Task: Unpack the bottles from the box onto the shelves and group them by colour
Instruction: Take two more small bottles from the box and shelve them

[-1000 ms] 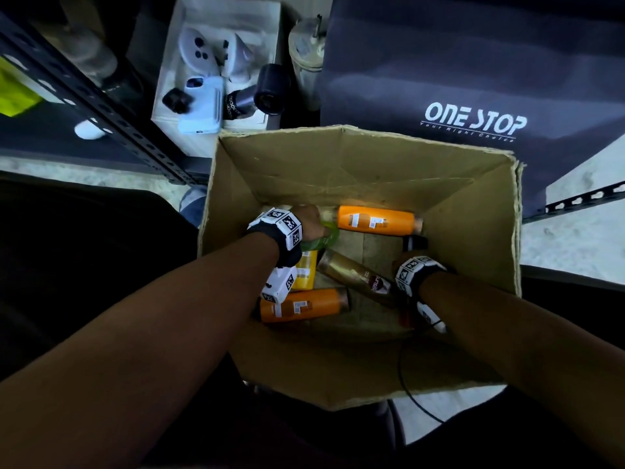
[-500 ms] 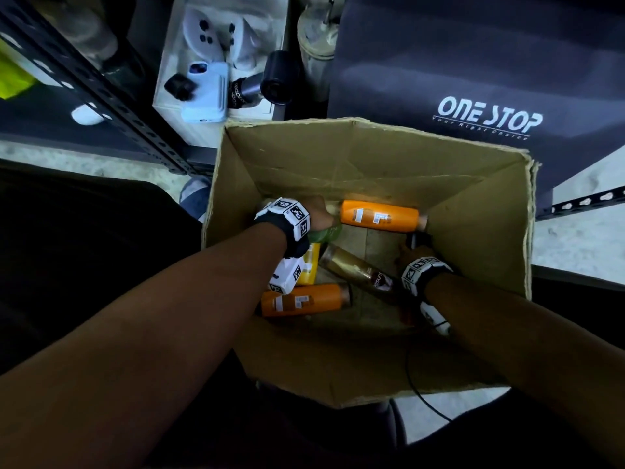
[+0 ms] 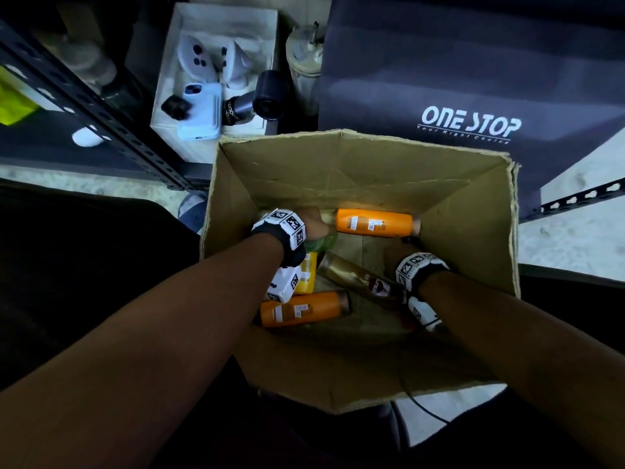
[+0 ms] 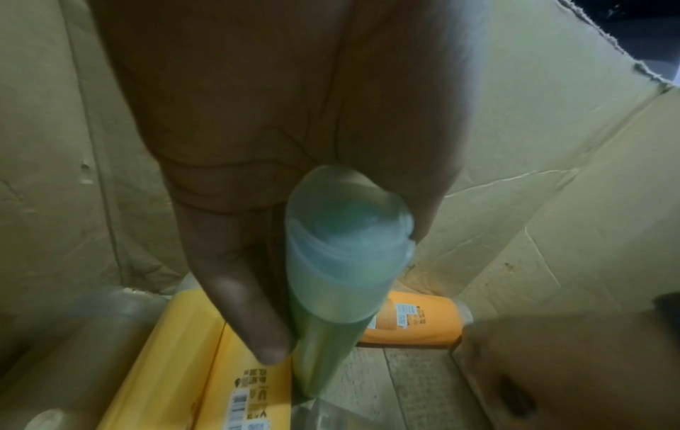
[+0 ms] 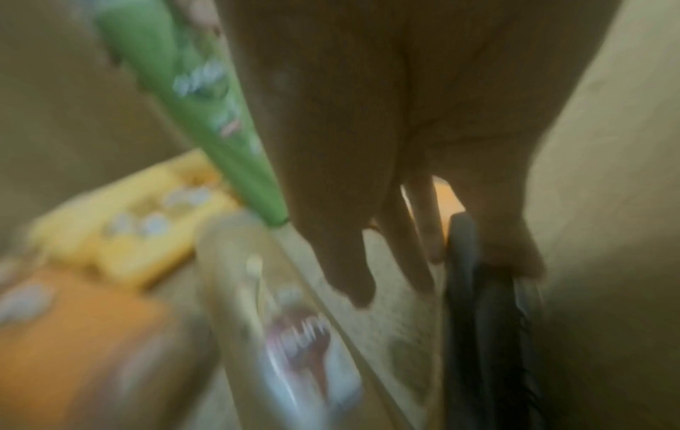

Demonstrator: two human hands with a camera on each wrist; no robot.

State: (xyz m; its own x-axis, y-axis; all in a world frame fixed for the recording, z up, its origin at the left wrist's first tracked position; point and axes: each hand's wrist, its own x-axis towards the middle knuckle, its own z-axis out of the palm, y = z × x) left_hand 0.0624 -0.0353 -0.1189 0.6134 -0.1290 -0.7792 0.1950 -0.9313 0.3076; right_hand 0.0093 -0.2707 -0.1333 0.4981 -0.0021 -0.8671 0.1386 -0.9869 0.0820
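inside the cardboard box (image 3: pixel 473 238) both hands are reaching down among the bottles. the left hand (image 4: pixel 279 139) is gripping the green bottle (image 4: pixel 331 279) just below its pale translucent cap, thumb on one side and fingers curled round the other, and is holding it close to upright by the box's far left corner; its foot is standing on or just above the box floor, which of the two i cannot tell. the right hand (image 5: pixel 390 151) is pointing down with its fingers fairly straight and a little spread, at the right wall of the box. a dark bottle (image 5: pixel 489 320) is lying right under its outer fingers; that view is blurred, so whether the hand is gripping it or only touching it cannot be told.

an orange bottle (image 3: pixel 373 223) is lying on its side along the far wall, just beside the green one. a second orange bottle (image 3: pixel 302 309) is lying near the near wall, under the left wrist. a yellow bottle (image 4: pixel 206 363) is lying flat next to the green bottle's foot. a gold bottle (image 3: pixel 351 275) is lying slantwise across the middle, between the two hands.

beyond the box a dark bag (image 3: pixel 466 79) printed "one stop" is sitting, and to the left a white tray (image 3: pixel 189 137) holding controllers and a phone, next to a perforated shelf post (image 3: pixel 111 130).
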